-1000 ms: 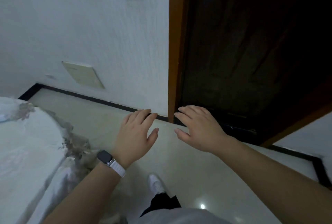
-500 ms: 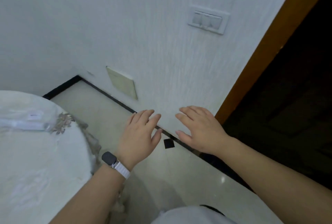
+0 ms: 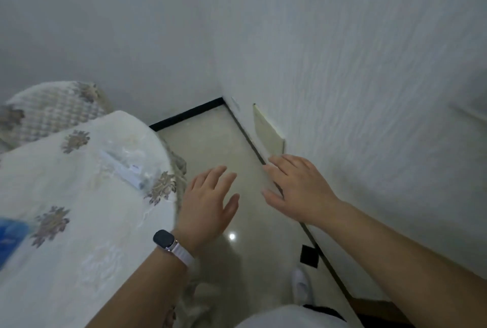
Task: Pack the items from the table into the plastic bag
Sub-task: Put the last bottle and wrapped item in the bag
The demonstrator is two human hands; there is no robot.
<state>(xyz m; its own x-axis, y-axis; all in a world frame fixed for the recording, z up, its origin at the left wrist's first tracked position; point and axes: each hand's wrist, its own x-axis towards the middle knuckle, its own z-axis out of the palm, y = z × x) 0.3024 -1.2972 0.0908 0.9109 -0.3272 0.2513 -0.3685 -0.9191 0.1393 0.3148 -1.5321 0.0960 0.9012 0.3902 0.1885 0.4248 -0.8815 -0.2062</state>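
Leftward on the white-clothed desk [image 3: 92, 222], the slim white plastic-wrapped stick [image 3: 121, 169] slants far-left to near-right, nearer the left hand [image 3: 208, 202] than the right hand [image 3: 297, 190], both spread and empty.

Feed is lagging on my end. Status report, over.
Left hand open, empty. Right hand open, empty. Clear plastic with white item near table edge, untouched. Nothing blocks the reach.

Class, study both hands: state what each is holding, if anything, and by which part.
Nothing is held. The left hand and right hand are both open and empty, above the floor.
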